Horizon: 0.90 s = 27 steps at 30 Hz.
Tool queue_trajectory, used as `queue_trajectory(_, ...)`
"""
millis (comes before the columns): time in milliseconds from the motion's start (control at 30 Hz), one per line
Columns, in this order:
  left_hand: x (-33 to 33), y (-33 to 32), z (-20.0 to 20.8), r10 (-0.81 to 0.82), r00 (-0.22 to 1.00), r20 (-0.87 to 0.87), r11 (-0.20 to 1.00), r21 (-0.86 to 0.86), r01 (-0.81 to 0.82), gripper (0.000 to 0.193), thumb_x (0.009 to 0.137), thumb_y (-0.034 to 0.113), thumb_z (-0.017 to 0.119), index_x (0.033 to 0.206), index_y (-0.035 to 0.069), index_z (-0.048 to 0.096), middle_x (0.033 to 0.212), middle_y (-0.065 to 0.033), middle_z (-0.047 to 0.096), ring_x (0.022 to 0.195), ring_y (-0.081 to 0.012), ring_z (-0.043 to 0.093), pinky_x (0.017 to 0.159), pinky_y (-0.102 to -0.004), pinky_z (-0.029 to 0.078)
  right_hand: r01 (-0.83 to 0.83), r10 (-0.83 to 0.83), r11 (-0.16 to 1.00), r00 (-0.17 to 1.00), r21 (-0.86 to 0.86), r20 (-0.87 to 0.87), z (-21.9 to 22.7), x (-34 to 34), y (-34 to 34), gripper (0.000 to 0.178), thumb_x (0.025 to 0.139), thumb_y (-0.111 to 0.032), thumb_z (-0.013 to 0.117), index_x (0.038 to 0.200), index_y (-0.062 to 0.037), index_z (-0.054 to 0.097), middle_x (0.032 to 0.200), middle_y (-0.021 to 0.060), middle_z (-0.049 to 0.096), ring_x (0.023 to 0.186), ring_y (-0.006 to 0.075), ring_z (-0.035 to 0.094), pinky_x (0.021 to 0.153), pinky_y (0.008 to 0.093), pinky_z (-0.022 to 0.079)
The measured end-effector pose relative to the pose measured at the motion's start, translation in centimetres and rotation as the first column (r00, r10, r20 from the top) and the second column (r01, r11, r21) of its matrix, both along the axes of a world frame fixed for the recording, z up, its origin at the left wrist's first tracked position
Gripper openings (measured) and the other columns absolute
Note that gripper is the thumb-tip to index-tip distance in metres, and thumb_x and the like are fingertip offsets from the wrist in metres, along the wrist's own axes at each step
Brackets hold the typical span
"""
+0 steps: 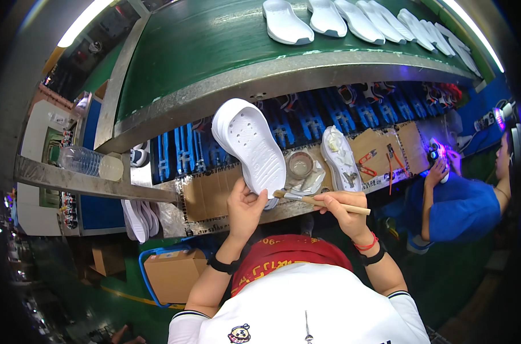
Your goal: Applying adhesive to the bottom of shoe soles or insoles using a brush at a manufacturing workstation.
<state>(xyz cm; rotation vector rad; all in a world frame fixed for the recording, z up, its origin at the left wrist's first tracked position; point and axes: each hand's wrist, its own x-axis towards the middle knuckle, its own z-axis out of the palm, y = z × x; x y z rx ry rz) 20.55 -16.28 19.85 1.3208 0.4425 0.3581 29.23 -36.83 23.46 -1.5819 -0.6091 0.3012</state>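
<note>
My left hand (246,207) grips a white shoe sole (250,143) by its near end and holds it up, its hollow inner side with several small holes facing me. In my right hand (343,211) is a brush (312,200) with a pale wooden handle. Its bristles touch, or nearly touch, the rim of the sole at the near end. Beyond the brush a round tub (300,165) stands on crumpled plastic on the cardboard-covered bench. To its right lies another white sole (342,157) with scraps and small pieces in it.
Pliers with red handles (367,163) and an orange-handled cutter (393,166) lie on the cardboard (206,200). Several white soles (287,23) rest on the green conveyor (197,51) above. At right, a co-worker in blue (461,206) handles a shoe under purple light. A clear bottle (88,162) lies at left.
</note>
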Motion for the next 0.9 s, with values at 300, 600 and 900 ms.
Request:
queue_trajectory(300,-0.3,-0.1,0.1,-0.004,1.000,-0.020,0.999,0.053,0.005,0.043,0.082,-0.005,0.057,0.122,-0.008,0.043,0.109,-0.0176,0.060,0.096,-0.0196,0.062,0.083,-0.0278,0.050,-0.079,0.091,0.994,0.980,-0.074,0.175,1.2,1.1,0.2,0.014,0.081,-0.001,0.056,0.084,0.0047,0.068,0.068,0.0128,0.067,0.056,0.0157,0.065,0.051,0.0231,0.050)
queue_trajectory(600,-0.4,-0.2,0.3,-0.025,0.999,-0.030,0.998,0.058,0.027,0.045,0.082,-0.005,0.057,0.124,-0.008,0.041,0.108,-0.0177,0.060,0.096,-0.0200,0.062,0.082,-0.0286,0.051,-0.122,0.150,0.985,0.952,-0.119,0.266,2.0,1.8,0.1,0.016,0.082,-0.001,0.054,0.082,0.0059,0.068,0.067,0.0137,0.067,0.055,0.0160,0.064,0.052,0.0229,0.051)
queue_trajectory(900,-0.3,-0.1,0.3,-0.052,0.999,-0.010,0.996,0.074,0.052,0.046,0.082,-0.005,0.057,0.126,-0.008,0.040,0.109,-0.0175,0.060,0.096,-0.0200,0.062,0.083,-0.0289,0.051,-0.115,0.158,0.981,0.941,-0.157,0.298,2.3,2.7,-0.3,0.012,0.079,-0.002,0.058,0.080,0.0037,0.069,0.065,0.0117,0.066,0.052,0.0173,0.063,0.050,0.0252,0.048)
